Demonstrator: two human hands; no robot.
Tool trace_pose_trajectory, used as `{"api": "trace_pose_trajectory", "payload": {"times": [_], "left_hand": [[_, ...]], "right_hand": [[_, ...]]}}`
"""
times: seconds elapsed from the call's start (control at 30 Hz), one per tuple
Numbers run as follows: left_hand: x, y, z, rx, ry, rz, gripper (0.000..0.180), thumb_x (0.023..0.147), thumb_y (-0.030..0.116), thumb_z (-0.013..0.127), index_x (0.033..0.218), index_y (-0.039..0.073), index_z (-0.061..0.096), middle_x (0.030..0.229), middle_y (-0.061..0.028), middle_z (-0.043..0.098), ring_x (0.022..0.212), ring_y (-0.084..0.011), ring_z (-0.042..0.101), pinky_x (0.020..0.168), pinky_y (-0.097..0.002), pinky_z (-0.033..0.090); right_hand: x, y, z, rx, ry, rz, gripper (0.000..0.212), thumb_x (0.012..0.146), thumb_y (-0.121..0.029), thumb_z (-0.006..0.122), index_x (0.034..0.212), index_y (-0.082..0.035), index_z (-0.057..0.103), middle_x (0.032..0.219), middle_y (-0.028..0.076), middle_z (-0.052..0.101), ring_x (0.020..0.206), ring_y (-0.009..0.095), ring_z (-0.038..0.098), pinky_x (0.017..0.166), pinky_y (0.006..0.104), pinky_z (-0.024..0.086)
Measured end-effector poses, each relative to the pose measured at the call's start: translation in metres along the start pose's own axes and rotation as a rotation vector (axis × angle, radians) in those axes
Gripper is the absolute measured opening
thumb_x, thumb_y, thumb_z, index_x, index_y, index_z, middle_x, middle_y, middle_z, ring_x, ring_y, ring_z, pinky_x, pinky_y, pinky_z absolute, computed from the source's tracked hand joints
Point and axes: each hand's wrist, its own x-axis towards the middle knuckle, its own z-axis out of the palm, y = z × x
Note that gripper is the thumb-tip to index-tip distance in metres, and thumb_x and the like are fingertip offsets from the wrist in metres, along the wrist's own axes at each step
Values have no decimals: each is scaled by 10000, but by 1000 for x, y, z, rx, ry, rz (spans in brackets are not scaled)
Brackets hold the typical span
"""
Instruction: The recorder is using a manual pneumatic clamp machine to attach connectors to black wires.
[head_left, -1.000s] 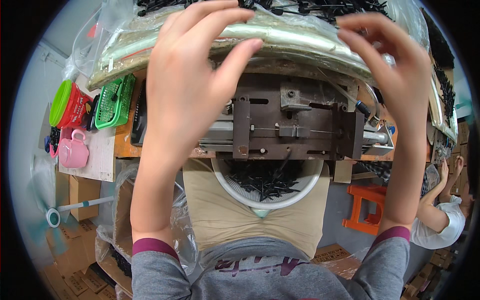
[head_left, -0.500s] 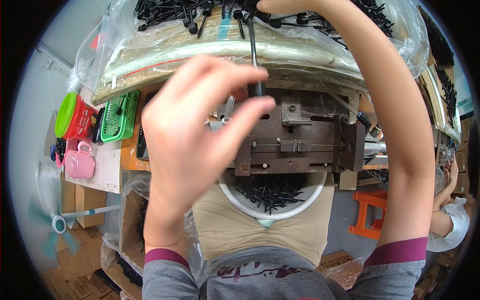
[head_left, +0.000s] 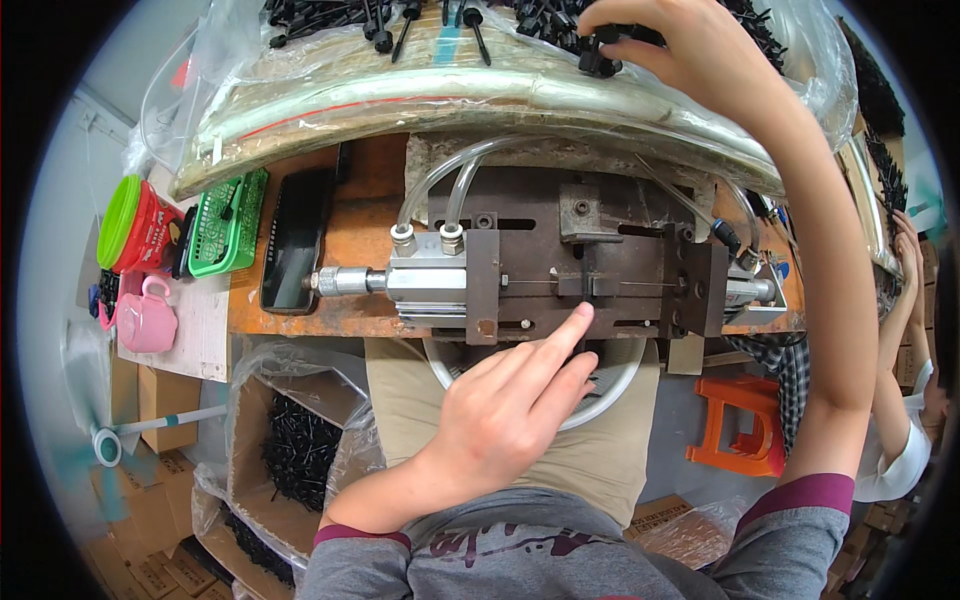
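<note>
From the head camera, the left hand (head_left: pixel 510 410) lies low in the middle, its index finger stretched forward so the tip touches the front edge of the dark metal jig (head_left: pixel 590 255) bolted on the orange bench (head_left: pixel 350 220). The other fingers of that hand are loosely curled and its grip holds nothing. Just beyond the fingertip a thin rod runs sideways across the jig through a small central block. On the jig's left end sits a silver pneumatic cylinder (head_left: pixel 420 280) with two clear hoses (head_left: pixel 440 180) arching up from its fittings.

The right hand (head_left: pixel 690 50) reaches up to the top of the view, the arm running along the right side. Its grip is closed on small black plastic pins (head_left: pixel 595 55), pinched at the fingertips, taken from the heap of the same black pins (head_left: pixel 400 15) spread on a clear plastic sheet over a curved tray (head_left: pixel 400 95) behind the jig.

Below the jig, a white round bucket (head_left: pixel 615 385) rests at the person's lap with black pieces inside. To the left lie a black phone (head_left: pixel 295 240), a green basket (head_left: pixel 230 225), a red container with a green lid (head_left: pixel 135 225) and a pink mug (head_left: pixel 150 315). Lower left, a cardboard box (head_left: pixel 290 450) lined with plastic holds more black pins. An orange stool (head_left: pixel 745 425) stands at right, near another person's arm (head_left: pixel 895 340).
</note>
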Motion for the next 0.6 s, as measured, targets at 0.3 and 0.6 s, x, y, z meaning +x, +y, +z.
{"api": "trace_pose_trajectory", "payload": {"times": [0.3, 0.6], "left_hand": [[10, -2, 23, 236, -70, -1, 244, 739, 115, 801, 939, 21, 699, 1305, -170, 657, 771, -216, 698, 722, -309, 568], [13, 0, 9, 38, -129, -123, 309, 754, 87, 822, 1036, 24, 715, 1290, -168, 664, 730, -175, 707, 674, -275, 574]], "right_hand": [[-37, -16, -16, 360, 170, 498, 199, 842, -20, 703, 1040, -5, 699, 986, 83, 665, 880, 209, 654, 758, 316, 536], [-78, -74, -17, 387, 532, 429, 224, 811, 45, 739, 1029, -7, 738, 1007, 91, 725, 892, 184, 690, 768, 269, 541]]}}
